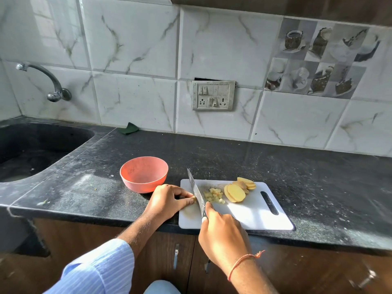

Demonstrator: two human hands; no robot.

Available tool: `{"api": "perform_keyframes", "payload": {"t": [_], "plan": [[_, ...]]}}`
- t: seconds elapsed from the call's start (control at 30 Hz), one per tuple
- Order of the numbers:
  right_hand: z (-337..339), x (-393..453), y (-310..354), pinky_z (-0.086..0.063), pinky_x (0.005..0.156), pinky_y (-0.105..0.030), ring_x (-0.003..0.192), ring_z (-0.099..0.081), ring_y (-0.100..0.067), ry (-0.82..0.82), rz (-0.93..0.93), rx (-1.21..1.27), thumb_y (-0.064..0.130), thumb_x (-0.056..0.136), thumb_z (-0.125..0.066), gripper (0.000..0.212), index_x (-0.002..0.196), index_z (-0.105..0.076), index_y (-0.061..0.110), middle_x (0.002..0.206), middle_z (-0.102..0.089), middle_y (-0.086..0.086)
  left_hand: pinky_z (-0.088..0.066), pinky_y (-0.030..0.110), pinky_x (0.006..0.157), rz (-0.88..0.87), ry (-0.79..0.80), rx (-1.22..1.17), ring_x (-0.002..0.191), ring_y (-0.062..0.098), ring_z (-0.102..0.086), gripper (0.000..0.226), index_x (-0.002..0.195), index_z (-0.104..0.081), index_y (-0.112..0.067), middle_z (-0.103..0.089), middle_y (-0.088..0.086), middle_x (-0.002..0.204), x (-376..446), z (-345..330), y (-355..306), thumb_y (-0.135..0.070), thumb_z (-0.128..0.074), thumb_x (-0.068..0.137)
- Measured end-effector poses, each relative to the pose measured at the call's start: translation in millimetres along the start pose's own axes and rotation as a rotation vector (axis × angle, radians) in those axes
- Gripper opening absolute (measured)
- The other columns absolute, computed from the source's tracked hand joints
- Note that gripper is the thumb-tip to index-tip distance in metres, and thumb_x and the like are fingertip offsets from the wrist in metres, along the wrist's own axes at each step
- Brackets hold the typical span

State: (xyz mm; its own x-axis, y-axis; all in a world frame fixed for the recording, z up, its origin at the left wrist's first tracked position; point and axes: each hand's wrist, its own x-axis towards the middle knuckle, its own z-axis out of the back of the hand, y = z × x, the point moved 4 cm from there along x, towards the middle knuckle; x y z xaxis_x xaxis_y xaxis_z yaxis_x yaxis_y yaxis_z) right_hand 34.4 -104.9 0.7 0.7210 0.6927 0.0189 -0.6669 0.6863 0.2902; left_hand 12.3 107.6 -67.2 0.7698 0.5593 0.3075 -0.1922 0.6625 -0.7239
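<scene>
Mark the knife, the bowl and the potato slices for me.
knife (pixel 196 193): head view, middle of the blade.
bowl (pixel 144 184): head view, outer wall.
potato slices (pixel 234 193): head view, face of the front slice.

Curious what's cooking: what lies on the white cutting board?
On it: potato slices, small cubes, and a knife in the right hand. The left hand pins a piece, mostly hidden beneath it.

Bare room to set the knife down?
Free: board near right corner, this side of the potato slices; counter right of it; counter between sink and bowl. Crowded: board's left end: left hand pinching a potato piece, knife, right hand, diced potato.
</scene>
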Motion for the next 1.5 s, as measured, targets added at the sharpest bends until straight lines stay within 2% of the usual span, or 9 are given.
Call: {"api": "perform_keyframes", "payload": {"t": [0.17, 0.33, 0.47, 0.67, 0.87, 1.07, 1.17, 1.27, 1.5], "plan": [[-3.8, 13.7, 10.3, -0.054, 0.096, -0.042, 0.12, -0.065, -0.035, 0.029, -0.005, 0.019, 0.028, 0.106, -0.037, 0.046, 0.151, -0.043, 0.024, 0.128, -0.07, -0.011, -0.053, 0.012, 0.069, 0.018, 0.009, 0.006, 0.082, -0.01, -0.071, 0.009, 0.087, -0.085, -0.038, -0.075, -0.031, 0.084, 0.8, 0.0, 1.4, -0.041, -0.091, 0.081], [-9.9, 12.6, 4.8, -0.059, 0.087, -0.039, 0.105, -0.071, -0.031, 0.03, 0.02, -0.052, 0.026, 0.104, -0.036, 0.057, 0.161, -0.031, 0.023, 0.112, -0.074, -0.009, -0.053, 0.011, 0.07, 0.025, -0.013, -0.001, 0.082, -0.009, -0.07, 0.011, 0.087, -0.085, -0.039, -0.075, -0.031, 0.083, -0.4, -0.4, 1.7, -0.042, -0.092, 0.079], [-3.9, -1.4, -12.1, -0.052, 0.095, -0.043, 0.116, -0.065, -0.034, 0.031, -0.001, -0.13, 0.026, 0.106, -0.031, 0.06, 0.165, -0.02, 0.032, 0.121, -0.071, -0.009, -0.051, 0.01, 0.07, 0.03, -0.012, 0.004, 0.082, -0.01, -0.07, 0.012, 0.09, -0.085, -0.039, -0.075, -0.031, 0.084, -0.2, -0.1, 0.2, -0.043, -0.091, 0.08], [3.6, 7.0, -24.5, -0.055, 0.089, -0.039, 0.113, -0.068, -0.029, -0.067, -0.019, -0.08, 0.033, 0.107, -0.036, 0.052, 0.159, -0.037, 0.032, 0.113, -0.075, -0.004, -0.049, 0.008, 0.072, 0.023, -0.012, 0.037, 0.086, -0.01, -0.068, 0.017, 0.094, -0.084, -0.04, -0.075, -0.03, 0.087, -2.2, 1.1, -1.7, -0.046, -0.09, 0.08], [13.6, 0.7, -16.5, -0.05, 0.082, -0.039, 0.112, -0.066, -0.032, -0.087, 0.008, 0.064, 0.036, 0.107, -0.038, 0.049, 0.156, -0.04, 0.035, 0.118, -0.073, -0.006, -0.051, 0.012, 0.081, 0.003, 0.038, 0.06, 0.093, -0.011, -0.067, 0.028, 0.097, -0.082, -0.038, -0.074, -0.031, 0.094, 0.4, 7.3, -0.9, -0.054, -0.091, 0.075], [13.9, -5.6, -5.9, -0.049, 0.081, -0.038, 0.109, -0.066, -0.029, -0.083, 0.016, 0.081, 0.036, 0.108, -0.037, 0.053, 0.161, -0.033, 0.035, 0.115, -0.073, -0.004, -0.048, 0.007, 0.074, 0.001, 0.002, 0.059, 0.09, -0.013, -0.067, 0.013, 0.085, -0.081, -0.041, -0.074, -0.032, 0.086, -4.9, 9.8, -5.7, -0.05, -0.089, 0.079], [10.3, -8.5, 0.5, -0.053, 0.09, -0.04, 0.115, -0.065, -0.03, -0.053, 0.015, 0.038, 0.034, 0.108, -0.035, 0.054, 0.162, -0.031, 0.032, 0.119, -0.072, -0.006, -0.05, 0.008, 0.071, -0.008, 0.014, 0.032, 0.085, -0.011, -0.069, 0.014, 0.079, -0.078, -0.046, -0.073, -0.035, 0.083, -7.1, 10.1, -8.0, -0.042, -0.091, 0.081], [5.9, -7.2, 4.3, -0.054, 0.097, -0.042, 0.12, -0.065, -0.03, -0.012, 0.009, -0.003, 0.033, 0.109, -0.034, 0.056, 0.164, -0.028, 0.029, 0.125, -0.071, -0.006, -0.05, 0.008, 0.069, -0.002, 0.012, 0.031, 0.084, -0.011, -0.069, 0.01, 0.083, -0.082, -0.041, -0.073, -0.035, 0.082, -6.2, 9.3, -7.9, -0.041, -0.091, 0.08], [-6.9, 15.2, 14.7, -0.059, 0.094, -0.043, 0.112, -0.069, -0.03, 0.029, -0.004, 0.049, 0.026, 0.105, -0.039, 0.053, 0.158, -0.038, 0.024, 0.12, -0.073, -0.01, -0.056, 0.015, 0.072, 0.014, 0.022, 0.036, 0.083, -0.009, -0.07, 0.011, 0.088, -0.085, -0.037, -0.074, -0.033, 0.082, -2.2, 8.0, -3.6, -0.042, -0.091, 0.08]]}}
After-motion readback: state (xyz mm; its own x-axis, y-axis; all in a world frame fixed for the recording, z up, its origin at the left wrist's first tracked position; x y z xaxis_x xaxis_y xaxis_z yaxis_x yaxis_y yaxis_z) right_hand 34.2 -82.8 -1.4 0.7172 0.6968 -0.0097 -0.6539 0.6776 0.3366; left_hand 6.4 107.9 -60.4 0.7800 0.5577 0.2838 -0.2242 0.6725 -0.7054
